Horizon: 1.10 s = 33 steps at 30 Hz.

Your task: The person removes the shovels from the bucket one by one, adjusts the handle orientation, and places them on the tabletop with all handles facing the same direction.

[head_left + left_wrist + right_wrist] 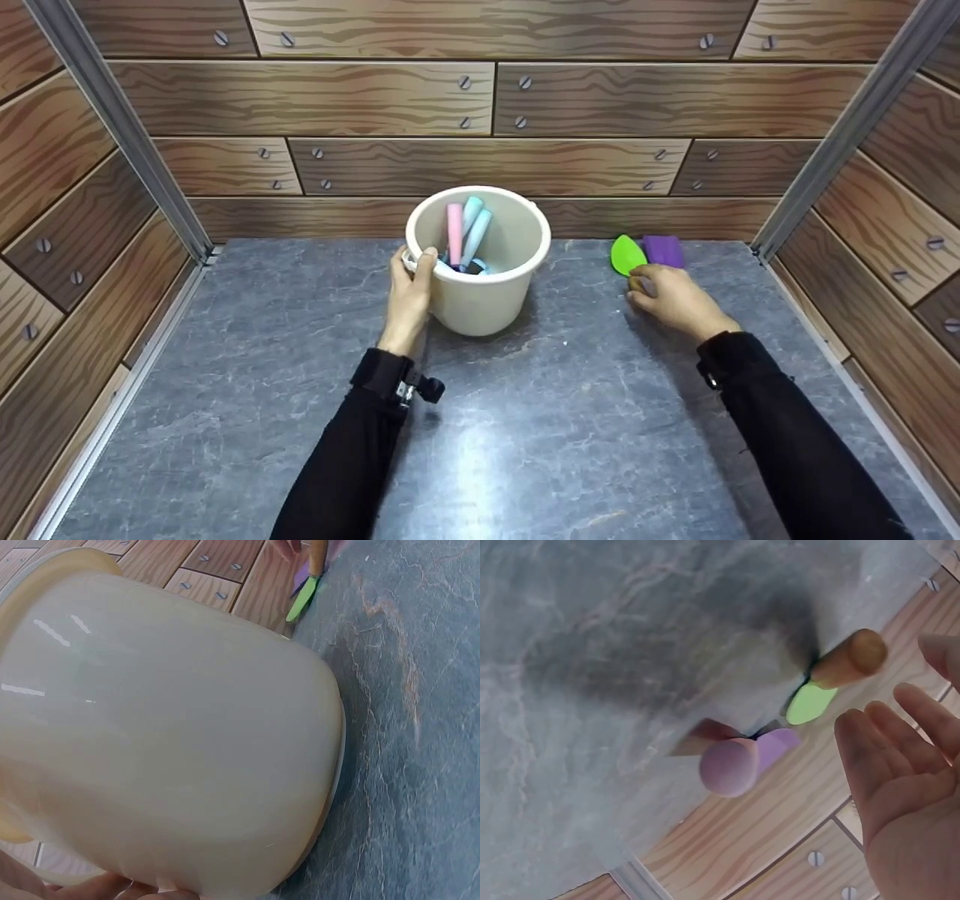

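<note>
A cream bucket [487, 304] stands on the grey surface, and my left hand [411, 292] grips its left rim with the thumb over the edge. Tools with pink [454, 225] and light-blue handles [477, 231] lean inside it; their lower parts are mostly hidden. At the right, a small tool with a pointed green blade [628, 255] and a wooden handle [851, 660] leans against the back wall. Beside it is a purple-bladed tool [664, 251] with a round purple handle end [727, 767]. My right hand [679, 300] is at the wooden handle, fingers spread and apart from it in the right wrist view.
Wood-patterned panels close off the back [480, 165] and both sides. Metal rails [127, 127] run along the corners. The grey marbled surface [480, 450] reaches toward me, with a bright reflection at the front.
</note>
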{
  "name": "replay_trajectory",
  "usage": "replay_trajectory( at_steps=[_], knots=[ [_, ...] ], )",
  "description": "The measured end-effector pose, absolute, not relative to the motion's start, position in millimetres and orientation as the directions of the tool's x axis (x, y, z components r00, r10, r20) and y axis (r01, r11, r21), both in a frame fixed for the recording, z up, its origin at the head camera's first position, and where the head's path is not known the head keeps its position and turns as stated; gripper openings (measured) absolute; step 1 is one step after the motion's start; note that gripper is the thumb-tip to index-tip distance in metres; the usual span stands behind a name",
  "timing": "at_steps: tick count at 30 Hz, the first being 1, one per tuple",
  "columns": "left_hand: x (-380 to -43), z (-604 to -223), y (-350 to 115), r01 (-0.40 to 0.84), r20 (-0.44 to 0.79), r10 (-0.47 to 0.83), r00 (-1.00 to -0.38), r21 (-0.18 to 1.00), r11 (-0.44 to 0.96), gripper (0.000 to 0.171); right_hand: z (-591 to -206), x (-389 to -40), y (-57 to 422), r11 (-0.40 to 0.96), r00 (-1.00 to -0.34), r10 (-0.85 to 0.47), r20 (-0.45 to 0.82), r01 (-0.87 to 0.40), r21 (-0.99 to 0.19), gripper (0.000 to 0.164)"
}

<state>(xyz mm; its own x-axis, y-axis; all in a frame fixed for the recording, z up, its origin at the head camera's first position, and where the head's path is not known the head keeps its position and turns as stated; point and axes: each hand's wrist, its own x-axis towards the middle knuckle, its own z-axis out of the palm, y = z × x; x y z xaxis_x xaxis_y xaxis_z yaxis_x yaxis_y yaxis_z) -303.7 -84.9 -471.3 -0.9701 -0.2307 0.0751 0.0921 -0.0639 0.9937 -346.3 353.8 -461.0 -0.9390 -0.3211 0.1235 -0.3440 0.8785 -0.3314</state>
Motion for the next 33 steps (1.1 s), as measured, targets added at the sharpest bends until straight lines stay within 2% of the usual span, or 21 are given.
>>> replay_trajectory(
  at_steps=[3, 9, 18, 22, 29, 33],
  knots=[
    [-304, -472, -85, 0.09, 0.073, -0.226, -0.971, 0.994, -0.065, 0.084, -454, -345, 350, 0.876, -0.936, -0.328, 0.131, -0.353, -0.328, 0.049],
    [-304, -471, -86, 0.094, 0.091, -0.23, -0.969, 0.996, -0.001, 0.083, -440, -346, 345, 0.875, -0.931, -0.337, 0.139, -0.364, -0.32, 0.051],
    [-304, -473, -86, 0.088, 0.068, -0.221, -0.973, 0.993, -0.081, 0.082, -422, -347, 332, 0.868, -0.924, -0.346, 0.162, -0.381, -0.319, 0.054],
    [-305, -473, -86, 0.091, 0.075, -0.23, -0.97, 0.994, -0.06, 0.082, -413, -348, 324, 0.865, -0.922, -0.347, 0.174, -0.386, -0.322, 0.053],
    [-306, -473, -86, 0.096, 0.087, -0.24, -0.967, 0.995, -0.028, 0.08, -395, -346, 309, 0.876, -0.928, -0.352, 0.124, -0.373, -0.306, 0.057],
    [-305, -473, -86, 0.082, 0.072, -0.235, -0.969, 0.996, -0.034, 0.082, -387, -346, 301, 0.867, -0.915, -0.377, 0.146, -0.404, -0.293, 0.057]
  ],
)
